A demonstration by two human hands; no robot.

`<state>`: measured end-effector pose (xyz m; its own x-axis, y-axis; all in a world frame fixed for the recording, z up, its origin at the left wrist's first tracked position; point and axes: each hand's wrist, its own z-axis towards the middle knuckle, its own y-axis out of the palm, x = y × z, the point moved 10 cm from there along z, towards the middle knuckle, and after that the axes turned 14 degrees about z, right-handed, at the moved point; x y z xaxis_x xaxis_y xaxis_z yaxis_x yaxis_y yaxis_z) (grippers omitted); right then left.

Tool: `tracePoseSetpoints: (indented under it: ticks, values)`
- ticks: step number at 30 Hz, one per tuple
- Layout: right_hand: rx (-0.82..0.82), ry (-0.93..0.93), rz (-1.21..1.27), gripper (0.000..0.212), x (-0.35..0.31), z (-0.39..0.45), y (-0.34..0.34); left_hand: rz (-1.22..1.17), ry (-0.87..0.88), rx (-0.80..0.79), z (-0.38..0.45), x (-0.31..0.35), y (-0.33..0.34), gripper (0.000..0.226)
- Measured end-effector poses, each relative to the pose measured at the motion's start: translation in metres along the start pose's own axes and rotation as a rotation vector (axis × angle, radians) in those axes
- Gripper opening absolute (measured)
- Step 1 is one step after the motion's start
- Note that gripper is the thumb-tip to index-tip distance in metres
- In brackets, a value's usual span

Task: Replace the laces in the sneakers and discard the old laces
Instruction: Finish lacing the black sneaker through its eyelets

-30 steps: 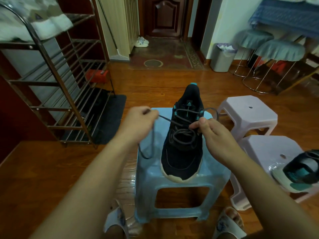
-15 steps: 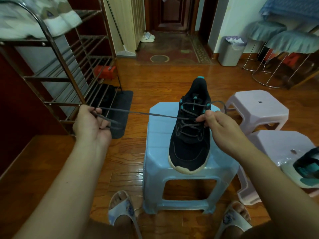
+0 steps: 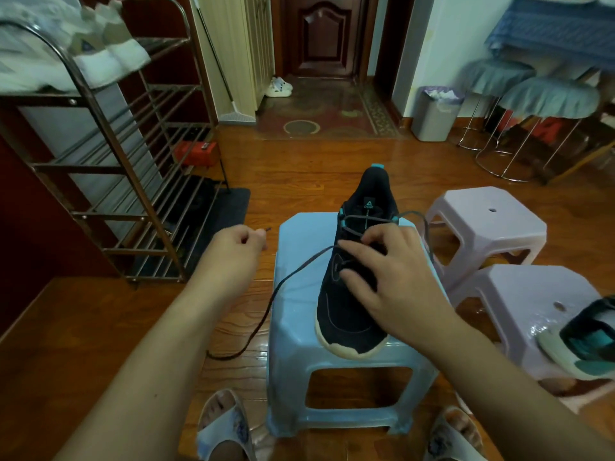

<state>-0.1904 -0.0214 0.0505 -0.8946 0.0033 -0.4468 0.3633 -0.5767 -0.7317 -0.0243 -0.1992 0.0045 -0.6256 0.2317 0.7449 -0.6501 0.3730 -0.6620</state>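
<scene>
The left hand (image 3: 233, 249) swings back in from beside the shoe rack toward the blue stool (image 3: 299, 331), pinching only the lace's tip, and the grey lace (image 3: 293, 274), taut half a second ago, now sags to the floor. The right hand (image 3: 392, 281) drops its pinch and spreads over the black sneaker (image 3: 346, 322).

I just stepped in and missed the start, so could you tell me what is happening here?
A person is working on the laces of a black sneaker that stands on a light blue stool. The left hand pinches the tip of the grey lace, which hangs in a loop to the floor. The right hand rests on the sneaker's lacing. A second sneaker lies on a pink stool.
</scene>
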Motion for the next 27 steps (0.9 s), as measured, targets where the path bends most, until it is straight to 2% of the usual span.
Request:
tracePoseSetpoints:
  ticks: [2, 5, 9, 11, 14, 17, 21, 27]
  values:
    - [-0.048, 0.0, -0.043, 0.05, -0.001, -0.003, 0.01, -0.174, 0.047, -0.02, -0.001, 0.012, 0.011, 0.029]
    - [-0.08, -0.026, -0.031, 0.045, 0.004, -0.003, 0.006, -0.264, 0.092, -0.048, -0.008, 0.031, 0.027, 0.023]
    - [-0.195, -0.109, 0.002, 0.039, 0.013, -0.004, -0.003, -0.25, 0.074, -0.158, -0.019, 0.043, 0.048, 0.026]
    - [-0.23, -0.112, 0.026, 0.04, 0.018, -0.005, -0.007, -0.122, 0.125, -0.153, -0.023, 0.049, 0.053, 0.029]
    - [-0.166, 0.002, 0.147, 0.036, 0.029, -0.002, -0.015, -0.038, 0.211, -0.078, -0.023, 0.061, 0.054, 0.026]
    - [-0.043, 0.062, 0.134, 0.028, 0.033, 0.002, -0.019, -0.002, 0.227, -0.036, -0.016, 0.068, 0.057, 0.023]
    - [0.04, 0.012, 0.03, 0.024, 0.021, 0.01, -0.021, 0.119, 0.266, -0.012, -0.012, 0.077, 0.063, 0.024]
    - [0.113, -0.004, -0.088, 0.028, 0.01, 0.011, -0.015, 0.118, 0.213, -0.061, -0.006, 0.079, 0.072, 0.02]
